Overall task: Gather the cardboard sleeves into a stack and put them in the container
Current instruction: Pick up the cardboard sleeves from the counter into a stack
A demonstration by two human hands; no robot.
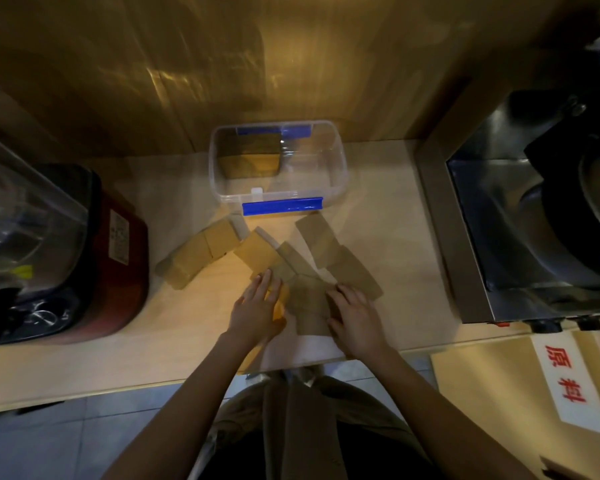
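Several brown cardboard sleeves lie scattered flat on the pale counter (174,327). One sleeve (307,303) lies between my hands. My left hand (258,304) rests flat on its left side, my right hand (352,315) presses on its right side; fingers of both are spread. More sleeves fan out behind: a small pile at the left (201,254), one in the middle (260,252), two at the right (336,252). The clear plastic container (336,174) with blue clips stands open at the back and holds a stack of sleeves (250,155) in its left half.
A red and black appliance (111,258) with a clear jug stands at the left. A steel machine (520,216) fills the right side. A wooden wall (222,64) rises behind the container. A white label with red characters (568,375) hangs below the counter edge.
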